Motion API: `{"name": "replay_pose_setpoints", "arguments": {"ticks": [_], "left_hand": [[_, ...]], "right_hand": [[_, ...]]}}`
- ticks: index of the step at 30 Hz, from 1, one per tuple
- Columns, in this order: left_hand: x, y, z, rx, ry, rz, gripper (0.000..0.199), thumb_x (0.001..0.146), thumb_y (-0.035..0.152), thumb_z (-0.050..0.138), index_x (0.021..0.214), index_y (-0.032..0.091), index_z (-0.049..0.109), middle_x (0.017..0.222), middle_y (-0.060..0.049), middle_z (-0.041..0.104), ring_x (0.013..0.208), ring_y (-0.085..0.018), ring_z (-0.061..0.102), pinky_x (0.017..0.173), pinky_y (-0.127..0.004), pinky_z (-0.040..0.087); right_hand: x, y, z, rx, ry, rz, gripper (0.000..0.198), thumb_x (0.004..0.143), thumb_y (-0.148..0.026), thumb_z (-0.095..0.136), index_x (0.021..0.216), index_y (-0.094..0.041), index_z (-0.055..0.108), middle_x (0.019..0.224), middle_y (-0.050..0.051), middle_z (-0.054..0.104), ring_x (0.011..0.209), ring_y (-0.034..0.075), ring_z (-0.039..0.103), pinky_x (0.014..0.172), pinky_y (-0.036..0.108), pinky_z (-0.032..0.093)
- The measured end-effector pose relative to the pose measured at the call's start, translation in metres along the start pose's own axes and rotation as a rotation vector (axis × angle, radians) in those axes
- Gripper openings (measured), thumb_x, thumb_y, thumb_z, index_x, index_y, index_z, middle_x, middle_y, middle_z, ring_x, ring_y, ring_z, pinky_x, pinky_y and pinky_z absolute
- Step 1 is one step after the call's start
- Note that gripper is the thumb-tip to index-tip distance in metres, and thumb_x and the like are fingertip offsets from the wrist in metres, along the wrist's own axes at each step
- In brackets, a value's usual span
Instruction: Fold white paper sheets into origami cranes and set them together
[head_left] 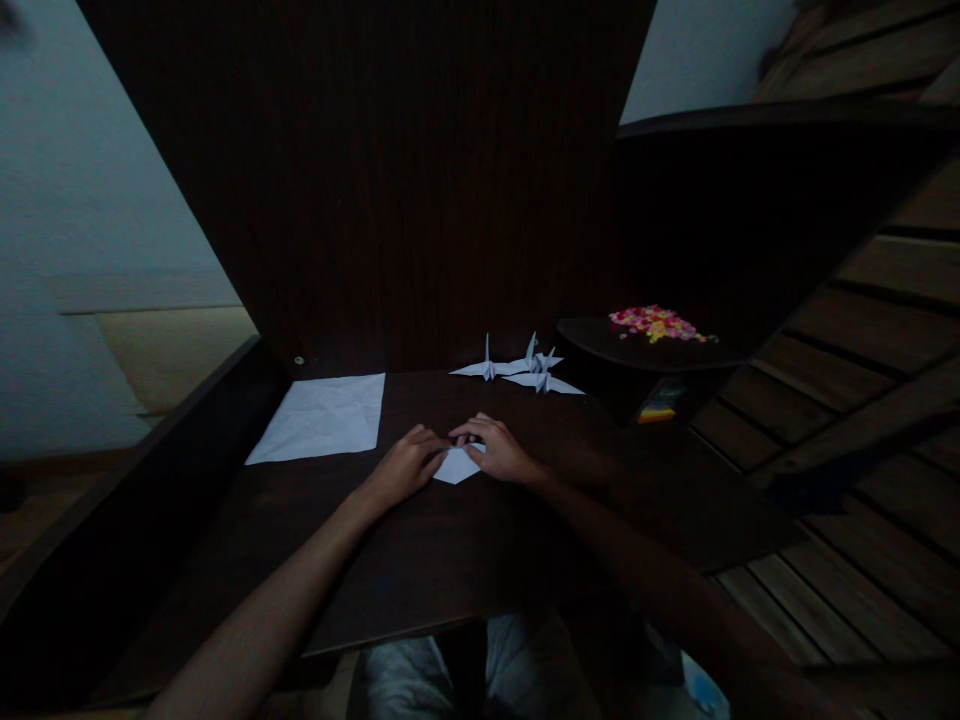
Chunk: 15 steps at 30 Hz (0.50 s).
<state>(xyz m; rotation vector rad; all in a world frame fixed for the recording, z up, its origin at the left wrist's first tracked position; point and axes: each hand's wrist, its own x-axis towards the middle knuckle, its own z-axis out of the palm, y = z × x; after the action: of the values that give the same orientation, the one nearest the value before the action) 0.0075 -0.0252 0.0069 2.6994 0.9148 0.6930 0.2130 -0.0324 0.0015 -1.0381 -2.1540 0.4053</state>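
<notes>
A small folded piece of white paper (456, 470) lies on the dark desk, its pointed lower edge toward me. My left hand (411, 462) grips its left side, thumb and fingers closed at the upper edge. From the other side my right hand (495, 450) has its fingers curled over the top edge, with the thumb on the paper's face. The fingertips of both hands nearly meet at the far edge and hide part of the folds there. Behind them stand several white paper cranes (541, 380) with long pointed wings.
A larger creased white sheet (322, 415) lies flat at the left of the desk (420, 570). On a low rounded shelf (592, 340) at the right is a heap of small pink, red and yellow pieces (656, 322). A dark upright panel (375, 200) closes off the back.
</notes>
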Motion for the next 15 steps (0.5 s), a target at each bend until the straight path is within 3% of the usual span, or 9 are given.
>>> {"name": "replay_pose_setpoints", "arguments": {"ticks": [3,8,12,15], "left_hand": [[0.0,0.001,-0.002,0.039,-0.025,0.043,0.022,0.088,0.019,0.048,0.096,0.018,0.068,0.091,-0.007,0.064,0.09,-0.019,0.054,0.083,-0.032,0.047],[0.0,0.004,-0.003,0.09,-0.035,0.086,0.021,0.084,0.015,0.051,0.094,0.016,0.069,0.093,-0.008,0.062,0.092,-0.02,0.054,0.086,-0.035,0.047],[-0.001,0.007,-0.007,0.075,-0.056,0.105,0.022,0.085,0.022,0.051,0.096,0.015,0.068,0.095,-0.009,0.061,0.093,-0.02,0.055,0.086,-0.034,0.047],[-0.002,0.009,-0.011,0.07,-0.083,0.109,0.025,0.086,0.03,0.051,0.097,0.015,0.069,0.097,-0.009,0.06,0.093,-0.021,0.056,0.086,-0.034,0.048]], "right_hand": [[0.0,-0.001,-0.001,-0.031,-0.046,-0.076,0.035,0.069,0.005,0.052,0.089,-0.018,0.07,0.083,0.004,0.067,0.082,0.017,0.055,0.077,0.03,0.045],[-0.002,-0.003,-0.006,-0.068,-0.12,-0.116,0.03,0.072,0.0,0.053,0.087,-0.018,0.071,0.083,0.004,0.069,0.08,0.016,0.059,0.078,0.028,0.045],[-0.003,-0.003,-0.014,-0.109,-0.172,-0.16,0.018,0.074,-0.018,0.065,0.091,-0.017,0.071,0.085,0.005,0.07,0.08,0.017,0.062,0.081,0.031,0.043],[-0.004,-0.001,-0.02,-0.129,-0.21,-0.181,0.029,0.072,-0.035,0.071,0.094,-0.017,0.071,0.087,0.005,0.071,0.084,0.019,0.062,0.085,0.033,0.041]]}}
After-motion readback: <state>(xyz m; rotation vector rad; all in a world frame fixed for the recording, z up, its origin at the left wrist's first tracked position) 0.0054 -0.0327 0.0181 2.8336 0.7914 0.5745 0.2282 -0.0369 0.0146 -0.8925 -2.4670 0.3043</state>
